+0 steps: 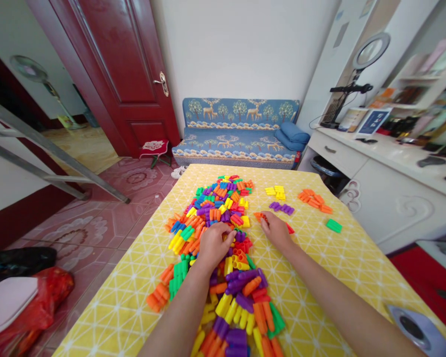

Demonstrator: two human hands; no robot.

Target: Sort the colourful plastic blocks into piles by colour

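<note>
A long heap of colourful plastic bullet-shaped building pieces [241,282] runs down the middle of the table. My left hand [216,242] is over the heap, its thumb and fingers drawn together beside green and purple pieces; whatever is between the fingertips is hard to make out. To the right of the heap, my right hand [276,230] pinches an orange plastic building piece [258,216]. A red piece [290,228] lies just beyond that hand. Sorted by colour farther off are yellow pieces [275,192], purple pieces [281,208], orange pieces [314,200] and a green piece [334,225].
The table wears a yellow patterned cloth [134,302]. A pale purple object [418,327] sits at its right front corner. Beyond the table stands a blue sofa [241,141], with a white desk [379,163] to the right. A metal ladder [55,148] and bags [48,297] are on the left.
</note>
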